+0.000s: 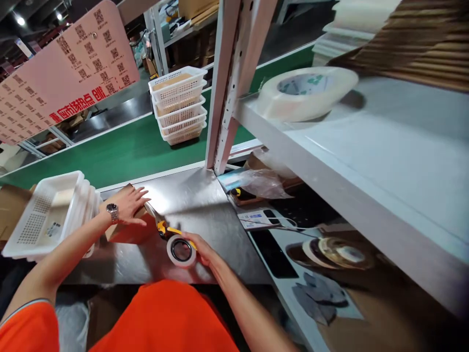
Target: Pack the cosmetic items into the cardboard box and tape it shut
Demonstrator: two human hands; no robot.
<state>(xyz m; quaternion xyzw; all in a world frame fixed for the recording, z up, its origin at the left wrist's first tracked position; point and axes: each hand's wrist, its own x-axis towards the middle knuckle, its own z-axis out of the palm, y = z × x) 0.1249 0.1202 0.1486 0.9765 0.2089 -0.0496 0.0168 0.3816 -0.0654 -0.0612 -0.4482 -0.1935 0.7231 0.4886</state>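
Observation:
A brown cardboard box [129,233] rests on the shiny metal worktop [230,239]. My left hand [130,206], a watch [112,213] at its wrist, lies on top of the box with its fingers spread. My right hand [201,248] grips the yellow handle of a tape dispenser [161,228] that carries a roll of tape [181,251]. The dispenser's front end is at the right side of the box; whether it touches the cardboard is hard to tell. The hand covers part of the handle.
Nested white baskets [47,215] stand left of the box. Behind runs a green conveyor belt [120,146] with stacked white baskets [179,107]. At right, a shelf [384,161] bears a large tape roll [308,95]; below it lie a black phone [274,254] and grey gloves [320,293]. A metal post [229,88] rises between.

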